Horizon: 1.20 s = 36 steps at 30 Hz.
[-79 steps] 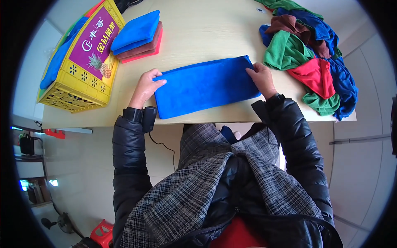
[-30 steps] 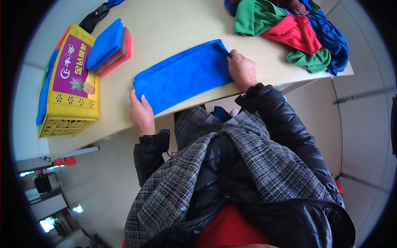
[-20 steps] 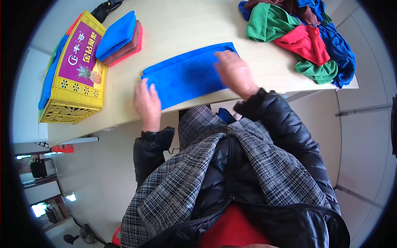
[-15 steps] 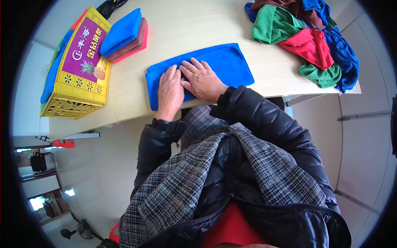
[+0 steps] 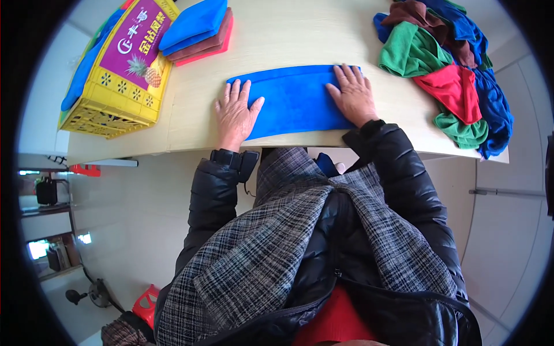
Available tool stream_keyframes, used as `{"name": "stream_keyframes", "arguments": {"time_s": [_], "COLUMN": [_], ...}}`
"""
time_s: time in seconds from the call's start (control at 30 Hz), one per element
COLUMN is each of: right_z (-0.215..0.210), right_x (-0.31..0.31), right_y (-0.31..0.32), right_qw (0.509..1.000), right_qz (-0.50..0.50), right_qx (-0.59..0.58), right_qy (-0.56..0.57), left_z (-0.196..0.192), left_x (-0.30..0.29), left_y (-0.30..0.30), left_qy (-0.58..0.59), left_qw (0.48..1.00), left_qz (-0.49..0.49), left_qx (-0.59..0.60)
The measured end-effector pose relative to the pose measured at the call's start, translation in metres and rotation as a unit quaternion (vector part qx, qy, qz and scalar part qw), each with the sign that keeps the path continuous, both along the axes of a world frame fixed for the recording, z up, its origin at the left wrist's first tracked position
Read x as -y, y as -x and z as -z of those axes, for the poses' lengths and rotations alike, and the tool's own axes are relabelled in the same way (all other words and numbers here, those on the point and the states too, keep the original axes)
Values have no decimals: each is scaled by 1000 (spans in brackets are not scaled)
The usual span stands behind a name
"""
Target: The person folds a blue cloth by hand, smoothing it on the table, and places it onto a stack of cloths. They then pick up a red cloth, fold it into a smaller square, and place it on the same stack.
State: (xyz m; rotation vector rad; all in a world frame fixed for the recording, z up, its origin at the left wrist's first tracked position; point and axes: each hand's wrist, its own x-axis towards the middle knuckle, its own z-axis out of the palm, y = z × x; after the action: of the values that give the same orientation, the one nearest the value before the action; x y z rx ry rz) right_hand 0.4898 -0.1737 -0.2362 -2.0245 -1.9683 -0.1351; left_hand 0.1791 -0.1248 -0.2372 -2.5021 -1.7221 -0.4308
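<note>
A blue cloth, folded into a long flat rectangle, lies near the front edge of the table. My left hand rests flat on its left end, with the thumb spread away from the fingers. At the cloth's right end lies my right hand, palm down and fingers stretched out. Neither hand grips anything. Back left of the cloth is a stack of folded cloths, a blue one on top of a brown one and a red one.
Left of the stack stands a yellow plastic crate with coloured cloths inside. A loose heap of cloths, including a green one and a red one, covers the table's right side. The table's front edge runs just before me.
My hands have moved apart, from together near the cloth's middle to its two ends. The cloth now lies straighter along the table edge. The whole view has shifted and turned slightly.
</note>
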Motion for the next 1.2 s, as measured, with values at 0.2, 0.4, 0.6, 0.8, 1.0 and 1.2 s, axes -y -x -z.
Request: {"name": "stream_keyframes", "arguments": {"time_s": [0.2, 0.4, 0.6, 0.8, 1.0, 1.2], "right_z": [5, -24, -15, -2, 4, 3], "right_x": [10, 9, -21, -26, -17, 2], "right_y": [-32, 2, 68, 24, -20, -45], "right_qw": [999, 996, 988, 994, 998, 998], "right_qz": [45, 24, -155, -105, -38, 29], "right_qx": [-9, 76, -11, 33, 27, 19], "right_qy": [5, -31, 16, 13, 28, 46], "left_z": [-4, -9, -3, 4, 5, 4], "left_x": [-1, 5, -11, -27, -30, -27], "left_y": [6, -1, -47, -21, -2, 12], "left_qy": [23, -65, -6, -2, 27, 23], "left_qw": [998, 993, 994, 998, 999, 997], "left_qz": [-59, -98, 113, 64, -26, -76], "left_qx": [11, 9, 2, -7, 15, 16]}}
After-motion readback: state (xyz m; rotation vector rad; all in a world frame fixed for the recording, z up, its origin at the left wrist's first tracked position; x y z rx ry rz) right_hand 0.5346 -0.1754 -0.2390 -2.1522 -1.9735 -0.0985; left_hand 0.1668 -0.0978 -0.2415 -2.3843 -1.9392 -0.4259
